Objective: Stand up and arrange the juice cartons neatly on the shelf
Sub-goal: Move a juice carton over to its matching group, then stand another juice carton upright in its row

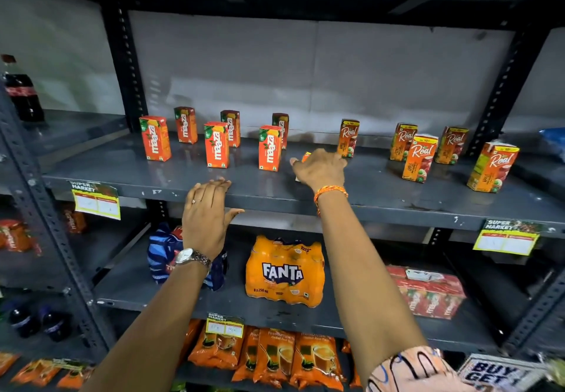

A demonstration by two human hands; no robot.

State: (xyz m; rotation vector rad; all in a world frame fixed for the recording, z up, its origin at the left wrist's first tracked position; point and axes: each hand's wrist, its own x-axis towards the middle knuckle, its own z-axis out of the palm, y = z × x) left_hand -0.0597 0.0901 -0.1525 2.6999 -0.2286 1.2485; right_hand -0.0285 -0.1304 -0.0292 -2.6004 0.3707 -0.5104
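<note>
Several small juice cartons stand upright on a dark grey shelf (pixel 183 182). Red-orange Maaza cartons (pixel 216 144) fill the left half in two loose rows. Orange Real cartons (pixel 419 158) stand scattered on the right, one (pixel 348 138) just behind my right hand. My right hand (pixel 321 169) reaches over the shelf's middle and is closed on a small orange carton (pixel 306 157), mostly hidden under the fingers. My left hand (pixel 207 212) rests flat on the shelf's front edge, fingers spread, holding nothing.
Below sit a Fanta multipack (pixel 285 270), a blue pack (pixel 165 254) and a red Maaza case (pixel 428 293). Orange packets (pixel 275 355) fill the lowest shelf. A cola bottle (pixel 23 94) stands at far left. Dark uprights (pixel 128 70) frame the bay; price tags (pixel 96 200) hang from the edge.
</note>
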